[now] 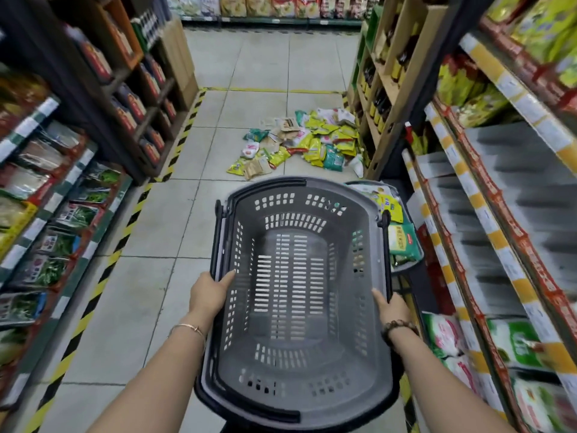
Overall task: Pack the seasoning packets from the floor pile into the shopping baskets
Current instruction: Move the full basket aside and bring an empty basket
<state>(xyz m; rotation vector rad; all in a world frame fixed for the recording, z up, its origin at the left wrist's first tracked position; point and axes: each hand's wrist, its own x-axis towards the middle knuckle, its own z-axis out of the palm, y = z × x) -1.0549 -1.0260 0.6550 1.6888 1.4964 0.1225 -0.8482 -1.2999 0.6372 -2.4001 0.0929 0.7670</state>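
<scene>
Head view. Left hand (209, 292) and right hand (392, 307) each grip a side rim of the empty basket (327, 185). Packets (303, 142) lie piled on the floor (175, 232) ahead, well apart. Advice: set basket down just beside pile, mouth up.

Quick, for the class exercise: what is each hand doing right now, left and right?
Left hand: gripping the left rim of the empty grey basket.
Right hand: gripping the same basket's right rim.

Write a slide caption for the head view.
Empty grey basket gripped by left hand and right hand; packet pile ahead on floor, second basket with packets at right.
</scene>
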